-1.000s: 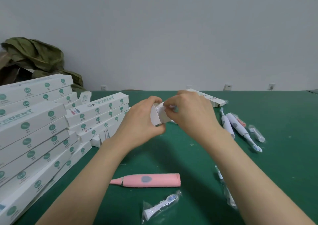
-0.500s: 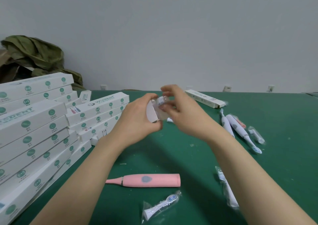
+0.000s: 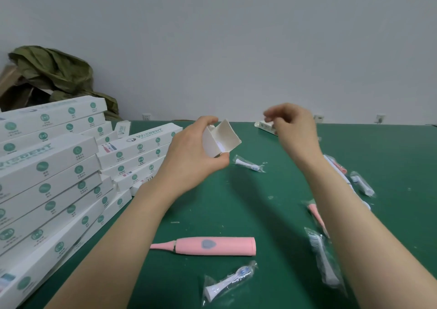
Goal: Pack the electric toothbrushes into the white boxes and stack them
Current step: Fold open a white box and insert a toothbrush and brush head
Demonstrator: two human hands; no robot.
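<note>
Pink toothbrush (image 3: pixel 212 246), bagged heads (image 3: pixel 228 281) nearby | L hand (image 3: pixel 191 159) grips box (image 3: pixel 222 138) | R hand (image 3: pixel 295 129) loose, empty

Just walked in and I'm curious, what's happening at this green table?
A person is packing toothbrushes. Their left grip holds a white box, flap open, above the table. The right grip hovers beside it, apparently empty. A pink toothbrush and bagged heads lie unpacked; boxes are stacked at the left.

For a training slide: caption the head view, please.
Left hand holds an open white box above the green table; right hand raised beside it, pink toothbrush handle lying nearby.
</note>
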